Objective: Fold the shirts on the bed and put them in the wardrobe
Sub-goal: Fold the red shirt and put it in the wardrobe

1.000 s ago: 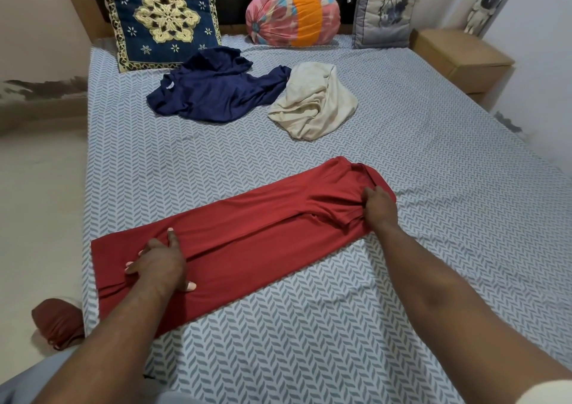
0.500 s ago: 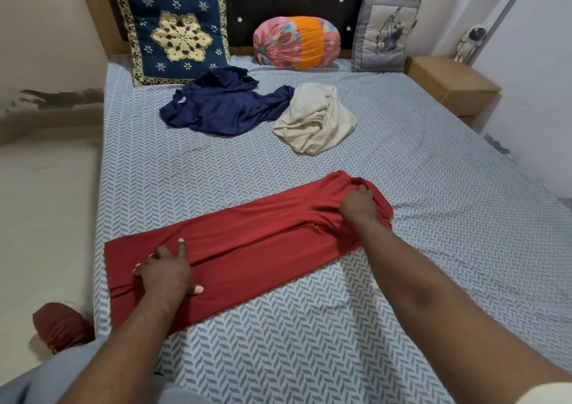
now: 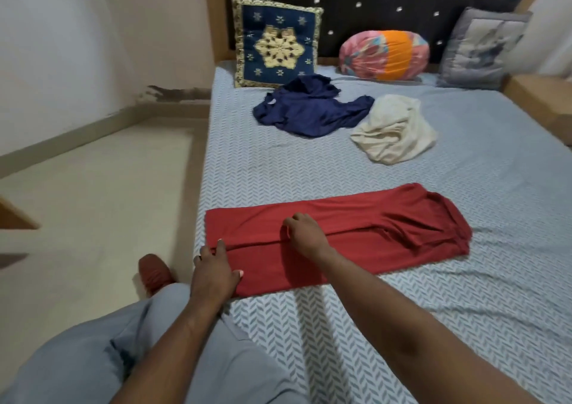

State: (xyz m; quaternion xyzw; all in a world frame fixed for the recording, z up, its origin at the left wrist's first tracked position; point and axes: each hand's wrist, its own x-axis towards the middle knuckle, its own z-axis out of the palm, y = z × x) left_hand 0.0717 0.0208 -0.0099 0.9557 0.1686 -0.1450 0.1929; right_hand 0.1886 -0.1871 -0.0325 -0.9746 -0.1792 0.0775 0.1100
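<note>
Fingers (image 3: 220, 246) of the left hand (image 3: 215, 275) lie straight and flat on the near left end of the red shirt (image 3: 387, 248), pinning it close to the edge of the bed (image 3: 402, 326) — pressing, not gripping. Just beyond, the right hand (image 3: 306, 236) sits partway along the shirt. Its fingers (image 3: 290, 223) curl down at the line where the two turned-in sides meet; whether they pinch cloth or only press it, I cannot tell.

The shirt lies as a long narrow band across the patterned sheet, sides folded in, its right end a little rumpled. So the step in hand looks like folding the first shirt, with the lengthwise part done.

The next move probably calls for doubling the band end to end — one hand holding the middle as a hinge while the other carries an end over. The rumpled end wants smoothing first so it does not bunch.

Farther up the bed, the navy shirt (image 3: 309, 111) and the cream shirt (image 3: 393, 131) lie crumpled just beside each other, not yet folded. Behind them cushions (image 3: 275, 42) lean against the headboard (image 3: 371, 7). No wardrobe is in view.
</note>
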